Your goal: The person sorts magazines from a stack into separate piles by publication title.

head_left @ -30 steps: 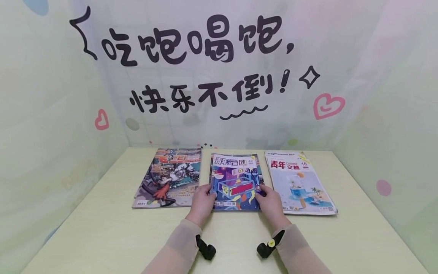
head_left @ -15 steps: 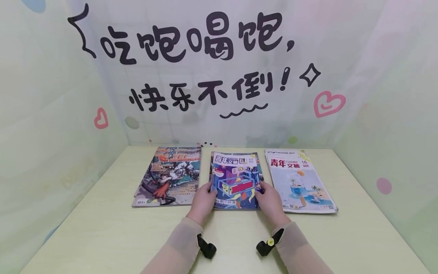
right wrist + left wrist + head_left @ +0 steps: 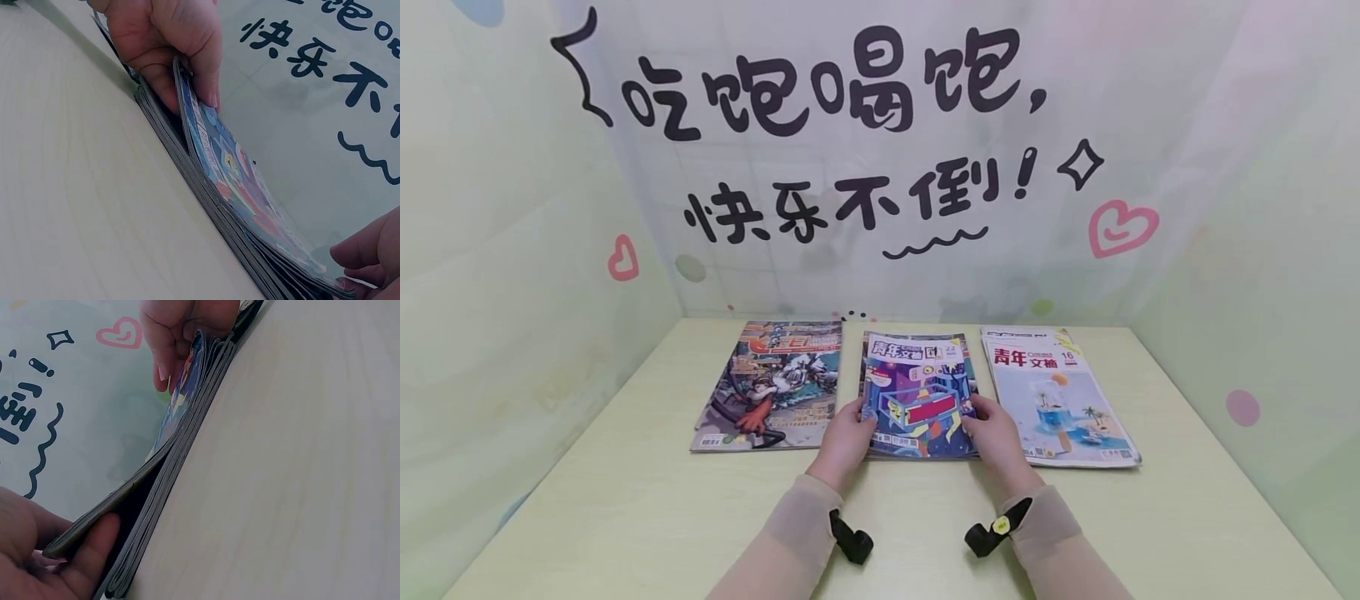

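Observation:
A magazine (image 3: pixel 917 404) with a purple and blue cover lies on top of the middle stack. My left hand (image 3: pixel 848 433) grips its left edge, and in the left wrist view the fingers (image 3: pixel 94 550) reach under that lifted side. A dark gap separates it there from the magazines (image 3: pixel 140 544) below. My right hand (image 3: pixel 996 437) holds the right edge, its thumb on the cover side in the head view. Seen from the right wrist, the right hand (image 3: pixel 372 256) is at the stack's near corner, where its fingers are partly cut off by the frame.
To the left lies a stack of magazines (image 3: pixel 778 383) with a dark, colourful cover. A stack with a white and light blue cover (image 3: pixel 1060 408) lies close to my right hand. All rest on a pale wooden table (image 3: pixel 647 525) before a printed curtain (image 3: pixel 850 283).
My right hand has shifted slightly to the right along with the magazine's right side. The left hand keeps its hold on the left edge. Both outer stacks stay in place.

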The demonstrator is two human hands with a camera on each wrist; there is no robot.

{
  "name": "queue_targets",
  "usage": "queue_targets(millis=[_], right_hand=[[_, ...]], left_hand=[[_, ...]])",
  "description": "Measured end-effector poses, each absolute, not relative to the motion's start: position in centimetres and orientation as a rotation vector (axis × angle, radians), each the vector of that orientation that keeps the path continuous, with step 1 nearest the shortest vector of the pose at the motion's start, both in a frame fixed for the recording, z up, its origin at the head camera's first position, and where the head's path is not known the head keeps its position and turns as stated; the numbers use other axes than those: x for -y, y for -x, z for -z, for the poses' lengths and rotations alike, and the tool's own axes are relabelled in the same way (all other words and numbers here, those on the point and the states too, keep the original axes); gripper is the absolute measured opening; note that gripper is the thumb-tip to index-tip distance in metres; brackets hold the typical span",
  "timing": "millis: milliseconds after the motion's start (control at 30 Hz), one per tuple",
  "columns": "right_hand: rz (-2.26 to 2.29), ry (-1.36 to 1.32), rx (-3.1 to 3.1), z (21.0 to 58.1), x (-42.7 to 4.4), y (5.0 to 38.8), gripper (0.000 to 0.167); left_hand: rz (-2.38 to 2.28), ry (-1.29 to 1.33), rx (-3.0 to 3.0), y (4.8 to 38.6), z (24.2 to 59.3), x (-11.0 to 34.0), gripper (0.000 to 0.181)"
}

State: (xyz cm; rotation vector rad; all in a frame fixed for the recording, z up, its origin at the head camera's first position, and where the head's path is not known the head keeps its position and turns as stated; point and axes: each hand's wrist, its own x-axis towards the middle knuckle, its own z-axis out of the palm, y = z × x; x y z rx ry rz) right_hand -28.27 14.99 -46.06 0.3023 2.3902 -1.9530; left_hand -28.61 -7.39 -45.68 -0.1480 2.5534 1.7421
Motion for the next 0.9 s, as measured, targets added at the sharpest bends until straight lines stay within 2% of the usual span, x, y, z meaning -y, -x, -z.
queue_targets(millis=[233,600,900], right_hand=[[1.953,-0.323,-2.366,46.35,-14.82,28.29,0.052],[2.051,-0.318,-2.313,46.33,-14.99,28.38,0.053],[2.023,-0.326,-2.297,46.04,-15.21,28.22,0.052]], left_hand=[[-1.945,0.131,-2.264,28.38,45.63,7.32,0.054],[-2.292,0.24,-1.891,28.66,46.11,7.43,0.056],[-2.344,0.239,-1.841,28.42,46.13,7.34,0.057]])
